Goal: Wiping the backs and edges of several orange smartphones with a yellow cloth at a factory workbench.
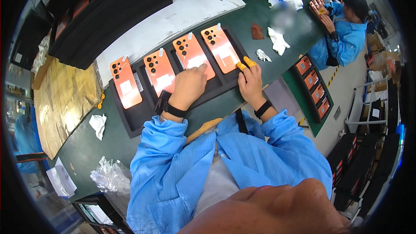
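Note:
Several orange phones lie back side up along a black foam tray (145, 115). Each has dark camera rings, a pale label and a small tab at its top. My left hand (190, 87) rests over the lower part of the third phone from the left (191, 52), its fingers bent together at the label; whatever they pinch is hidden. With yellow finger covers on two fingertips, my right hand (251, 83) stretches its fingers to the lower right corner of the rightmost phone (221, 50). To the left lie the leftmost phone (130, 87) and the second phone (160, 70).
White cloths (278, 41) and a brown scrap (257, 31) lie on the green table. Dark stacked trays (112, 15) stand far left, beside brown sheeting (65, 99). At right, another tray of phones (313, 79) lies near a seated co-worker (346, 34). Clear plastic (110, 175) sits near left.

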`<state>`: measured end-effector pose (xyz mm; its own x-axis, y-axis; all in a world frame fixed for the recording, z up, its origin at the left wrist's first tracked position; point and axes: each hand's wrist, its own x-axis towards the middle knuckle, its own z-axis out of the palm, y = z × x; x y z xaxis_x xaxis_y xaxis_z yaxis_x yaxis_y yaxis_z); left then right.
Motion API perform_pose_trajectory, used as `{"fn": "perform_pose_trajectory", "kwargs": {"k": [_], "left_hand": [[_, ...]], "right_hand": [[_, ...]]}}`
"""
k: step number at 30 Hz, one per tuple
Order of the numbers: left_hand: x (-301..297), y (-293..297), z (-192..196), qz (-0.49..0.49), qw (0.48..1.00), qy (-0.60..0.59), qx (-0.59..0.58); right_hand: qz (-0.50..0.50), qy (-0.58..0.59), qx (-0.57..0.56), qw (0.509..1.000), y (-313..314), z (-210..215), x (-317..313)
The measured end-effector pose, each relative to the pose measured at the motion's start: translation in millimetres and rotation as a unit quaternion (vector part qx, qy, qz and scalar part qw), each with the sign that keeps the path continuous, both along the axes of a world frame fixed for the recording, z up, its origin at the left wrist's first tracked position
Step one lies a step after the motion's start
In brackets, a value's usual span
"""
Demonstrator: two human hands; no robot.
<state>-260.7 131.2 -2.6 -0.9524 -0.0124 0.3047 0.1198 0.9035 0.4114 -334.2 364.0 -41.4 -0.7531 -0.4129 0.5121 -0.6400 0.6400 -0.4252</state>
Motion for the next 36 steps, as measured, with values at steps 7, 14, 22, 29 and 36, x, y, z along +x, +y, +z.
{"fn": "perform_pose_trajectory", "kwargs": {"k": [7,14,22,29,36], "left_hand": [[1,-1,-4,0.000,1.000,0.007,0.010],[1,0,4,-0.003,1.000,-0.016,0.004],[2,0,6,-0.002,1.000,-0.006,0.014],[2,2,5,-0.001,1.000,-0.014,0.007],[1,0,2,-0.005,1.000,0.007,0.000]], "right_hand": [[0.005,0.004,-0.003,1.000,-2,5,1],[-0.005,0.011,-0.007,1.000,-1,5,1],[0.006,0.005,-0.014,1.000,0,5,0],[0.006,0.006,-0.023,1.000,0,6,2],[0.000,0.007,-0.029,1.000,0,3,1]]}}
